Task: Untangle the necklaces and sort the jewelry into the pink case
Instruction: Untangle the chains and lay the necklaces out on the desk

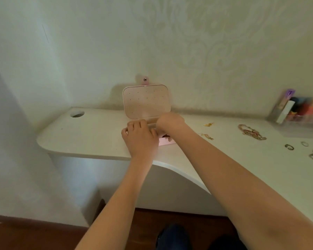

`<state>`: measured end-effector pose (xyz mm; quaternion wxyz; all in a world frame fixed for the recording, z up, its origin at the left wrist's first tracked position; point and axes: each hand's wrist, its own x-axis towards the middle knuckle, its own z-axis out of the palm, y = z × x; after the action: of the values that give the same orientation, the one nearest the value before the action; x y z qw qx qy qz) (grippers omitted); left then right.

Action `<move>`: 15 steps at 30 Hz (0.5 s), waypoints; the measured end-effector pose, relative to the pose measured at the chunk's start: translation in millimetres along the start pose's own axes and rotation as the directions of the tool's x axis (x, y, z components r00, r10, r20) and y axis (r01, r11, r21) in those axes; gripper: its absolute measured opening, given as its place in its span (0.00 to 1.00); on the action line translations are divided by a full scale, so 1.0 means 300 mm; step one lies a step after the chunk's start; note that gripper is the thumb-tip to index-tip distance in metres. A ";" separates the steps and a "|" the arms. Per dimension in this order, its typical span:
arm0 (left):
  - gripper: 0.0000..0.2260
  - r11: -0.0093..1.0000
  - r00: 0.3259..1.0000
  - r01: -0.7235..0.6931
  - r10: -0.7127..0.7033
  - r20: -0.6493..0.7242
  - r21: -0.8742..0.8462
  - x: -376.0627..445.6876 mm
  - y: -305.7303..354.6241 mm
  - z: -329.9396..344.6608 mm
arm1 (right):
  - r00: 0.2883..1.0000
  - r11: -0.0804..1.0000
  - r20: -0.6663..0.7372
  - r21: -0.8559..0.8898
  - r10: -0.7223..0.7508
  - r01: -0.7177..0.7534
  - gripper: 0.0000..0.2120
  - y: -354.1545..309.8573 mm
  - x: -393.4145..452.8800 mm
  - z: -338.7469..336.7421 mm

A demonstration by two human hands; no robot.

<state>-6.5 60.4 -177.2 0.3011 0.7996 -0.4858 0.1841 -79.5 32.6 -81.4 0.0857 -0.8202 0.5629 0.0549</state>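
Note:
The pink case [167, 142] lies open on the white desk, its dotted lid [146, 101] standing upright against the wall. My left hand [139, 137] covers the case's left half, fingers curled down over its tray. My right hand [170, 121] hovers over the back of the case with its fingers bent downward and hidden, so what they hold is unclear. A small brown piece [165, 135] shows inside the case. To the right on the desk lie two gold pieces [208, 124] [207, 136], a tangled beaded necklace [251, 132] and several rings [289, 147].
The white desk [90, 134] has a cable hole [77, 114] at its left end and a curved front edge. A clear organiser [300, 112] with colourful items stands at the back right by the wall. Wooden floor lies below.

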 end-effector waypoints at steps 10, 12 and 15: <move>0.15 0.996 0.995 -0.081 0.078 -0.058 -0.043 -0.007 -0.006 -0.001 | 0.997 0.990 0.060 0.134 -0.052 0.044 0.10 0.061 0.024 0.001; 0.14 0.996 0.996 -0.079 0.077 -0.043 -0.038 -0.008 -0.003 -0.002 | 0.996 0.937 0.077 0.349 -0.053 0.022 0.07 0.098 0.027 -0.003; 0.14 0.997 0.996 -0.082 0.081 -0.041 -0.016 -0.008 -0.005 -0.001 | 0.995 0.749 0.084 0.662 -0.057 -0.013 0.05 0.164 0.021 -0.004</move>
<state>-6.2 62.7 -178.7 0.3101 0.7727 -0.5133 0.2083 -123.1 9.4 -85.2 0.3988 -0.7396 0.5312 -0.1082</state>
